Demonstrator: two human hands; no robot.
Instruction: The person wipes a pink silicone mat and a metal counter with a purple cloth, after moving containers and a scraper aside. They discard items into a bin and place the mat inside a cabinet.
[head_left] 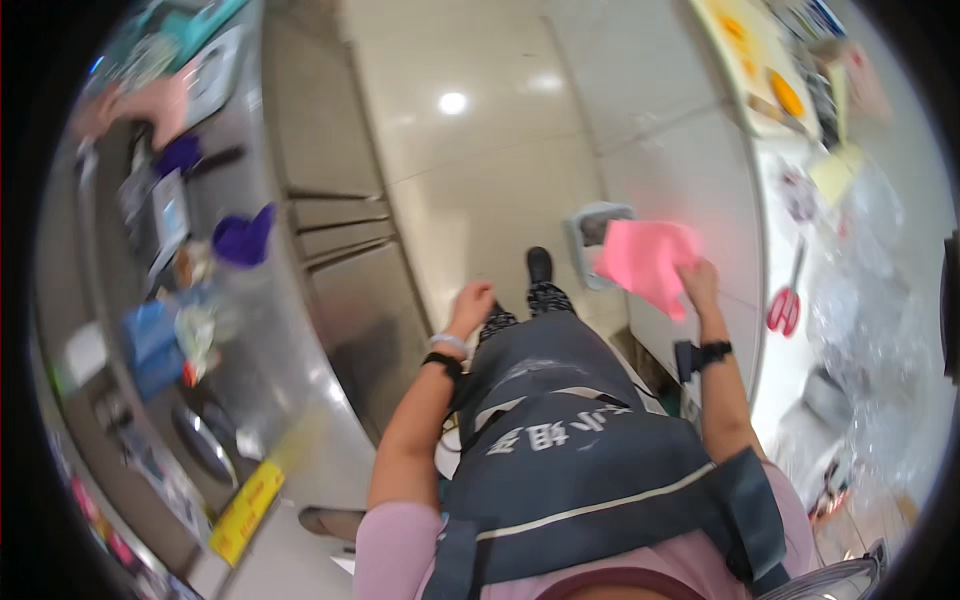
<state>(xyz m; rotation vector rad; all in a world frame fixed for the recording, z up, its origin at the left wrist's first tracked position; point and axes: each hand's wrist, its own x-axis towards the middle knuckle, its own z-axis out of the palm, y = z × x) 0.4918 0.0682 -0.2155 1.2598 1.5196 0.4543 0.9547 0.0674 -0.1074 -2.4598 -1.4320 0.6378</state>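
A bright pink cloth hangs from my right hand, whose fingers are closed on its right edge. The cloth is blurred and partly covers a small pale bin on the floor, with something dark inside. My left hand hangs in front of my legs, its fingers curled in, and nothing shows in it. A dark apron covers my front.
Along the left runs a steel counter with a purple cloth, a blue bag and a yellow sign. To the right, a white counter holds red-handled scissors, clear plastic bags and a cutting board.
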